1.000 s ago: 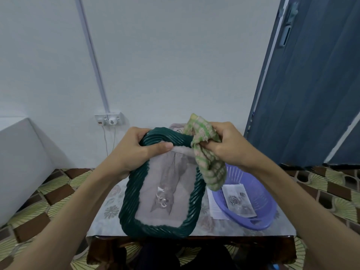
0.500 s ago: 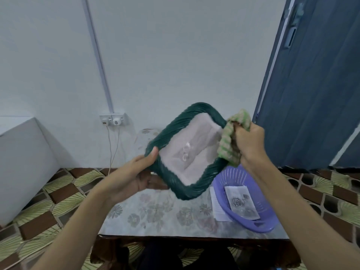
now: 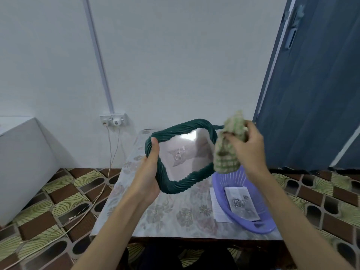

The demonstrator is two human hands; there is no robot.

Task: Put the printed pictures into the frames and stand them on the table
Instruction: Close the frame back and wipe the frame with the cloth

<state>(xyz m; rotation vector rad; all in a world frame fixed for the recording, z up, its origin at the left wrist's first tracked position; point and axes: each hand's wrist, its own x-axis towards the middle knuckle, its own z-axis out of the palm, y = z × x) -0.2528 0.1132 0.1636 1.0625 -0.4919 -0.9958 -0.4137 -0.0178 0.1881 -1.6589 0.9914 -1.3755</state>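
Note:
My left hand (image 3: 149,172) grips the left edge of a dark green twisted-rim picture frame (image 3: 175,184), held tilted above the table (image 3: 155,217). Behind its glass is a grey cat picture (image 3: 180,154). My right hand (image 3: 247,149) holds a crumpled green and beige cloth (image 3: 226,152) against the frame's right edge. A printed rose picture (image 3: 240,203) lies in the purple basket (image 3: 259,227) on the table's right side.
A white sheet of paper (image 3: 217,207) lies partly under the basket. A wall socket (image 3: 114,120) with cables sits on the back wall, and the cables run across the tiled floor at left. A blue door (image 3: 311,84) stands at right.
The frame has turned and come down to the left, with its glass now facing me. My left hand took a grip on its left edge. My right hand moved the cloth along the right side.

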